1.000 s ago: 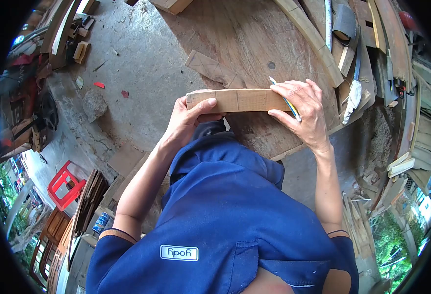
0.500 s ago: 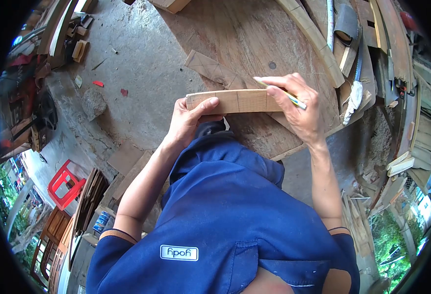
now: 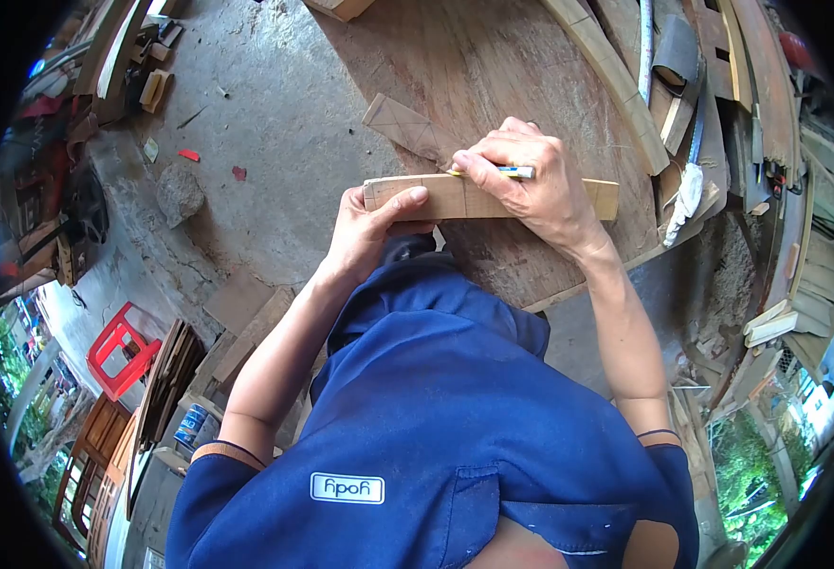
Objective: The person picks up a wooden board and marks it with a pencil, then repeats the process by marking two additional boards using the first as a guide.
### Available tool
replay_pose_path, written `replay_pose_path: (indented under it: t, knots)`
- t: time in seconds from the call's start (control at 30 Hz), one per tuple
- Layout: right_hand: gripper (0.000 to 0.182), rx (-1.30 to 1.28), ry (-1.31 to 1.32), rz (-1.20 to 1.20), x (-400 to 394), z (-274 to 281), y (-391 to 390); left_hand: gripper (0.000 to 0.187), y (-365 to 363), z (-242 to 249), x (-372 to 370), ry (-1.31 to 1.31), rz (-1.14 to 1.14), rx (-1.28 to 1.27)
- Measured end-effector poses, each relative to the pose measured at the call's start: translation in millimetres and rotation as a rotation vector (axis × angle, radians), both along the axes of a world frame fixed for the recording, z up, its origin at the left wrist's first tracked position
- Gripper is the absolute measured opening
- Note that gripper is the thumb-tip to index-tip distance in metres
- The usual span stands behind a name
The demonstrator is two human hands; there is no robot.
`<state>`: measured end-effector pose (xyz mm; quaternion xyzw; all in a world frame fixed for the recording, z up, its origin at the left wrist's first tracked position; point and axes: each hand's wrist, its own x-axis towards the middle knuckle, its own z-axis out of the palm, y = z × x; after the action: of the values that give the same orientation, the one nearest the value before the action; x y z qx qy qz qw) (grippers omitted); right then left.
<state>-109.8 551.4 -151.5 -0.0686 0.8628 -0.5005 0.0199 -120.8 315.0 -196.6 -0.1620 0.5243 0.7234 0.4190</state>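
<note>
My left hand point(image 3: 367, 224) grips the left end of a slightly curved wooden piece point(image 3: 447, 201), thumb on its near face and fingers underneath. Thin lines cross the face of the piece. In my right hand point(image 3: 535, 185) a pencil point(image 3: 519, 173) is pinched between thumb and fingers, its tip at the upper edge of the wood, left of the piece's middle. The right hand covers part of the wood; its right end shows past the wrist. Behind the piece, a flat wooden strip with pencil lines point(image 3: 403, 125) lies on a large board point(image 3: 455, 57).
A long curved wooden part point(image 3: 616, 81) lies along the board's right side. Beyond it are a dark curved block point(image 3: 676, 49) and a tool wrapped in white cloth point(image 3: 687, 194). On the left stand a red plastic chair point(image 3: 123, 351) and a blue can point(image 3: 192, 424).
My right hand has moved left along the wooden piece, bringing the pencil from near its right part to its upper edge. My left hand keeps its hold.
</note>
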Motion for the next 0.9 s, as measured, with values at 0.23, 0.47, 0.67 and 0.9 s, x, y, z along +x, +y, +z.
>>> replay_pose_path:
  t: [0.23, 0.47, 0.67, 0.9]
  knots:
    - [0.02, 0.076, 0.014, 0.122, -4.5, 1.9, 20.5, 0.032, -0.1, 1.4, -0.2, 0.002, 0.012, -0.014]
    - [0.019, 0.027, -0.014, 0.082, -1.0, 4.9, 18.8, 0.03, -1.0, -0.4, 0.1, 0.004, -0.016, -0.014]
    - [0.019, 0.079, 0.053, 0.12, -3.4, 1.5, 13.3, 0.033, -0.2, -0.1, 0.4, 0.01, -0.001, -0.014]
    - [0.023, 0.383, -0.05, 0.077, 14.4, 19.7, 55.9, 0.033, 0.9, 0.2, -0.5, 0.006, 0.004, -0.015]
